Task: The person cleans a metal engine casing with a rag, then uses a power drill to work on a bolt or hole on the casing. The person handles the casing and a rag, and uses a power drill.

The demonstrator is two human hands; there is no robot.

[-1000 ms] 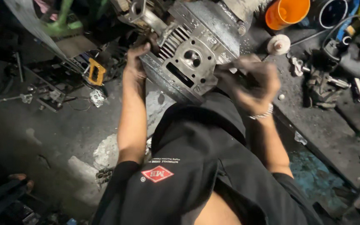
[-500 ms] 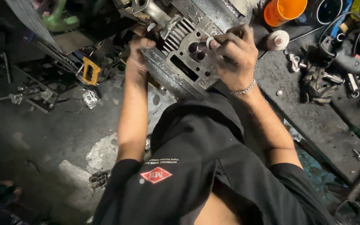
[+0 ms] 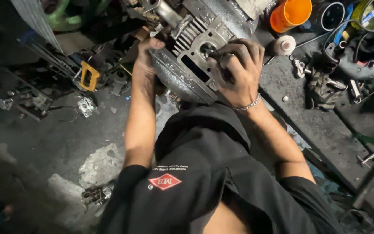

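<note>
A grey metal engine cylinder block (image 3: 195, 47) with cooling fins rests tilted at the edge of a dark workbench. My left hand (image 3: 146, 54) grips its left side, fingers curled over the rim near the fins. My right hand (image 3: 239, 69), with a silver bracelet at the wrist, is closed over the block's flat face, fingers wrapped around a small dark part (image 3: 213, 54) by the round bore. What that part is cannot be told. My black shirt (image 3: 195, 173) fills the lower view.
On the bench (image 3: 325, 125) at right lie an orange cup (image 3: 290, 14), a white round cap (image 3: 284, 44), a dirty rag (image 3: 321, 89), loose bolts, cables and a black ring. A yellow-handled tool (image 3: 89, 76) and metal scraps lie on the stained concrete floor (image 3: 66, 143) at left.
My right hand came in from the bench side onto the block's face and closed around the bore area. My left hand stayed on the block's left side.
</note>
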